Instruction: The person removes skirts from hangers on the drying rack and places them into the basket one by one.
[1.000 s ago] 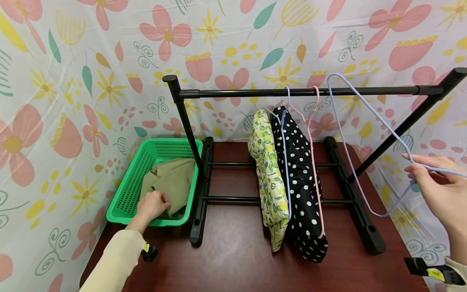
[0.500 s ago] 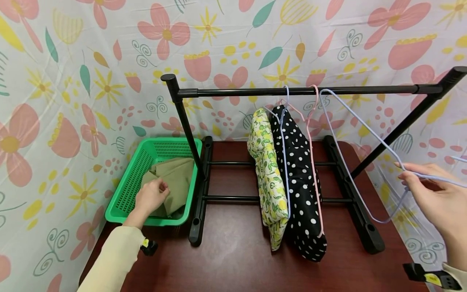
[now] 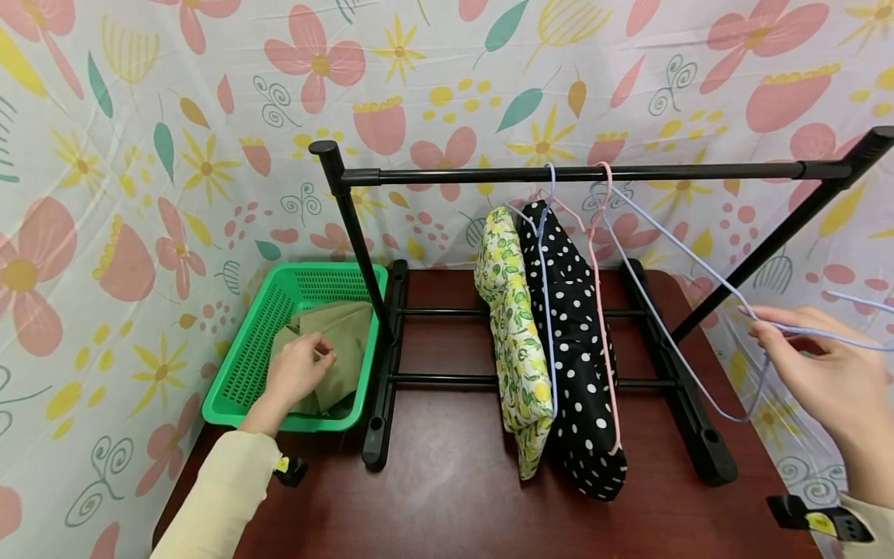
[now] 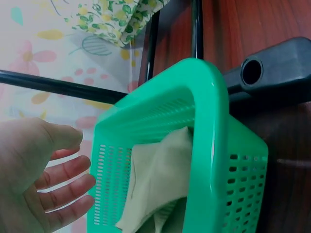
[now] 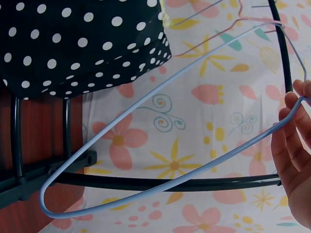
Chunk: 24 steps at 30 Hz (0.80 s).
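Note:
My right hand (image 3: 827, 357) pinches a light blue clothes hanger (image 5: 63, 214) near its neck, at the right of the rack. In the head view the hanger's far end passes behind the pink hanger's (image 3: 599, 287) neck, just below the bar. No garment hangs on the blue hanger. Over the green basket (image 3: 240, 365) hovers my left hand (image 3: 296, 369), its fingers loosely bent. Olive cloth (image 3: 349, 334) lies folded inside. The left wrist view shows that hand (image 4: 53, 179) beside the basket's opening, holding nothing and apart from the cloth (image 4: 160, 165).
A black clothes rack (image 3: 447, 177) stands on the dark red-brown table (image 3: 447, 466). From its bar hang a lemon-print garment (image 3: 517, 341) and a black polka-dot garment (image 3: 573, 341) on blue and pink hangers. A floral curtain (image 3: 433, 78) covers the back and sides.
My right hand has moved left with the blue hanger, whose far end dropped from above the bar to below it. My left hand has shifted slightly up and right over the basket.

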{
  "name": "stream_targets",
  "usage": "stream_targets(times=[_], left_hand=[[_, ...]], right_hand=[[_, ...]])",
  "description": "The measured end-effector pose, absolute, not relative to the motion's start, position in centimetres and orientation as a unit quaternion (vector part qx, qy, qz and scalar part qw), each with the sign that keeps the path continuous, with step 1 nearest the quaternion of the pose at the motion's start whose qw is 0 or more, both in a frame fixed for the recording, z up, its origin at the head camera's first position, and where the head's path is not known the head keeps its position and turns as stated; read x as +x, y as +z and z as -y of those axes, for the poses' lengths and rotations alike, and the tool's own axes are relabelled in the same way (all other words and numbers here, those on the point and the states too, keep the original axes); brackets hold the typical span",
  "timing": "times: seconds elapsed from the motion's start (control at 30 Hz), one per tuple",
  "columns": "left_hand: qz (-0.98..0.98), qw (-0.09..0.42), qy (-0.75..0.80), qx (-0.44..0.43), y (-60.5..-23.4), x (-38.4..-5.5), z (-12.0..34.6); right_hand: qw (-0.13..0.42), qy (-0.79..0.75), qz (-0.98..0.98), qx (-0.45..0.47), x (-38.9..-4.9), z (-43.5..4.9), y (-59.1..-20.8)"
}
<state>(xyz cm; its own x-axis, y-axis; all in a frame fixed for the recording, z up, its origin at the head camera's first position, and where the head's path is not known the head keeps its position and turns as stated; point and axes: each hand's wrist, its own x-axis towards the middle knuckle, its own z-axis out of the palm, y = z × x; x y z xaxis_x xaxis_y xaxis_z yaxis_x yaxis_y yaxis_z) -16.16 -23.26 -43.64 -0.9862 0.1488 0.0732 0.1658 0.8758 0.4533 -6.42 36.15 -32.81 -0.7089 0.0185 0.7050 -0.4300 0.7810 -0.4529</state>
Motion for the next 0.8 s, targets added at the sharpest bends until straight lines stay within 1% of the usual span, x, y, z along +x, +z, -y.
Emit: stream_targets(times=[0.37,0.6,0.8], left_hand=[[0.967,0.032,-0.237,-0.091,-42.7,-15.6,21.8],[0.964,0.047,-0.243,-0.096,-42.4,-15.5,21.1],[0.963,0.063,-0.242,-0.104,-42.1,-15.3,20.6]], right_hand=[[0.377,0.214,0.893,0.123,-8.0,-35.4,-31.7],[0.371,0.180,0.903,0.115,-9.0,-34.7,-30.9],[0.382,0.169,0.902,0.113,-10.3,-34.4,-30.4]])
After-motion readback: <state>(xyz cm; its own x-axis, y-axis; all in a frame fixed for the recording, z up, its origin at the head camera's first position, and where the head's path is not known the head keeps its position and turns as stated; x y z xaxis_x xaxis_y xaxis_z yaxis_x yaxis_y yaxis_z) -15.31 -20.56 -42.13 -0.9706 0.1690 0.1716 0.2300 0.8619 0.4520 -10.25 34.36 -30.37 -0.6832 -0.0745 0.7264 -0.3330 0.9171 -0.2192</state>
